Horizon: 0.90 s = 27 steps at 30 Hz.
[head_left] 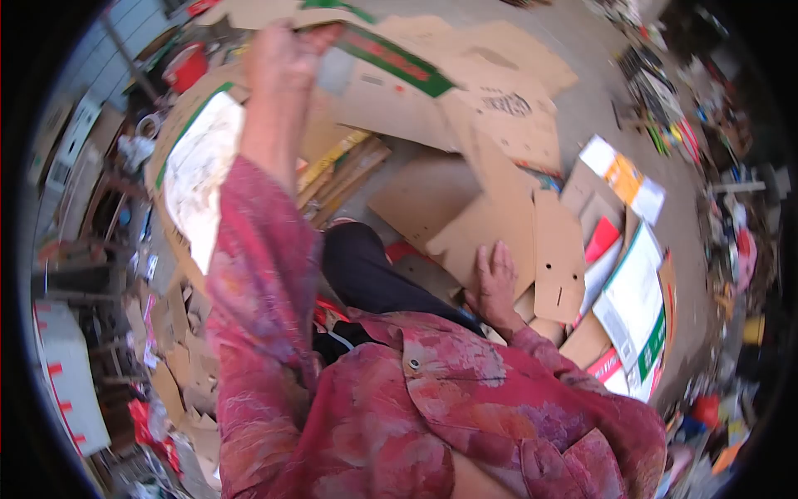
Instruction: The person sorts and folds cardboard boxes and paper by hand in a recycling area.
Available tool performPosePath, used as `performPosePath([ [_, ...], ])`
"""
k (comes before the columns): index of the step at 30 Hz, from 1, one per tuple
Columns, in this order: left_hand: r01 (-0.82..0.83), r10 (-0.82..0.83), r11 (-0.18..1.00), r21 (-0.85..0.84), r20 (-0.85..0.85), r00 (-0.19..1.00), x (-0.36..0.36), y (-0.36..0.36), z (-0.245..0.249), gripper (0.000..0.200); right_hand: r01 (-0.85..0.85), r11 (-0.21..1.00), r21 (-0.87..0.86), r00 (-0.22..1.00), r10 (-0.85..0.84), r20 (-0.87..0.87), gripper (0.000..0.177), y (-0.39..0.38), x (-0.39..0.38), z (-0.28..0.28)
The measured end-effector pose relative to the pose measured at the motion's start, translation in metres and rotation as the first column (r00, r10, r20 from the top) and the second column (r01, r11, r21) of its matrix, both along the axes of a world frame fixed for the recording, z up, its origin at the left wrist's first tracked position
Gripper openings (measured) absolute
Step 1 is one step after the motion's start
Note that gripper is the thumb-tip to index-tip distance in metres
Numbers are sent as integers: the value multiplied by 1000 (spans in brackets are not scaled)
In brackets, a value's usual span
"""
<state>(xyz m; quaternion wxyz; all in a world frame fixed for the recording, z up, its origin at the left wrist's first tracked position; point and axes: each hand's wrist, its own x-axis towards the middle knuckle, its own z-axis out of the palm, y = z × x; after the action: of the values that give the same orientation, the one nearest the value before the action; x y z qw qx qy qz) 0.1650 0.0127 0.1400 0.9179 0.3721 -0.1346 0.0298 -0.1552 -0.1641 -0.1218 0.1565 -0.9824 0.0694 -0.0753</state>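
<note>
**Two hands were on the cardboard**

The cardboard sheet with a green band [384, 93] was up in front. A flat brown piece [489, 233] lay below it, closer to the person. The left hand [287, 58] looked closed on the sheet's edge, but it was blurry. The right hand [496, 283] lay on the brown piece, fingers a bit apart. I thought a firm grip up high and a flat palm down low was a good way to stop things sliding. Keeping fingertips off the cut edges seemed smart too.

The grey floor [594, 96] showed between the cardboard bits. A messy heap [736, 220] ran along the right, and a red bucket [186, 68] was far off on the left.
</note>
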Motion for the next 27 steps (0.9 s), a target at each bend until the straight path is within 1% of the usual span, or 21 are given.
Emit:
performPosePath([
  [1, 11, -11, 1000, -16, 4, 1000, -2, -1, -3, 26, 47, 999, -13, 999, -46, 28, 88, -1, 4, 1],
  [2, 16, -17, 999, -50, -17, 1000, -6, -2, -7, 26, 63, 997, -50, 996, -59, 67, 78, -3, 6, 5],
  [4, 25, -36, 990, -138, -72, 997, -18, -7, -15, 26, 83, 996, -14, 964, -77, 256, 77, -16, 11, 0],
  [5, 31, -53, 981, -192, -109, 993, -26, -10, -20, 26, 55, 998, -18, 962, -48, 268, 77, -22, 9, 1],
  [7, 21, -60, 978, -210, -181, 982, -40, -11, -30, 25, 177, 984, 17, 925, -172, 340, 77, -35, 2, 5],
  [9, 11, -53, 978, -207, -198, 979, -55, -14, -37, 26, 233, 972, 17, 893, -221, 392, 77, -52, -5, 9],
  [10, 17, -63, 979, -202, -224, 973, -60, -15, -41, 27, 287, 958, -9, 876, -258, 408, 73, -60, -5, 11],
  [11, 10, -57, 979, -205, -222, 973, -62, -15, -45, 27, 280, 960, -11, 877, -251, 410, 73, -68, -4, 16],
  [13, 31, -91, 969, -245, -239, 967, -63, -15, -50, 21, 400, 917, 9, 788, -349, 507, 59, -83, -1, 27],
  [14, 24, -78, 973, -232, -229, 970, -67, -13, -49, 20, 399, 917, 7, 788, -347, 508, 59, -97, 1, 31],
  [16, 3, -63, 970, -243, -242, 968, -58, -6, -58, 20, 317, 928, 198, 882, -365, 299, 40, -125, 2, 42],
  [17, -11, -56, 967, -256, -253, 966, -54, -6, -62, 21, 326, 922, 210, 869, -379, 318, 33, -127, 7, 58],
  [18, 8, -65, 972, -236, -236, 970, -58, -1, -60, 23, 342, 914, 219, 853, -400, 337, 27, -127, 13, 76],
  [20, 32, -84, 974, -223, -229, 970, -75, 8, -60, 25, 499, 857, 128, 833, -515, 203, 24, -137, 21, 101],
  [21, 28, -83, 974, -227, -236, 968, -84, 11, -64, 24, 531, 839, 122, 813, -545, 206, 24, -139, 22, 111],
  [23, 28, -113, 959, -280, -291, 950, -102, 16, -87, 25, 378, 895, 239, 795, -446, 412, 21, -140, 30, 129],
  [24, 56, -144, 967, -248, -354, 924, -113, 15, -101, 26, 387, 891, 238, 787, -454, 418, 21, -143, 34, 135],
  [25, 81, -166, 974, -214, -419, 893, -126, 17, -118, 26, 324, 811, 488, 748, -535, 392, 22, -145, 37, 139],
  [26, 159, -283, 951, -265, -542, 791, -140, 15, -135, 26, 234, 674, 701, 718, -606, 342, 24, -145, 40, 143],
  [27, 224, -390, 918, -327, -643, 659, -156, 12, -153, 25, 235, 674, 700, 717, -607, 343, 24, -143, 42, 150],
])
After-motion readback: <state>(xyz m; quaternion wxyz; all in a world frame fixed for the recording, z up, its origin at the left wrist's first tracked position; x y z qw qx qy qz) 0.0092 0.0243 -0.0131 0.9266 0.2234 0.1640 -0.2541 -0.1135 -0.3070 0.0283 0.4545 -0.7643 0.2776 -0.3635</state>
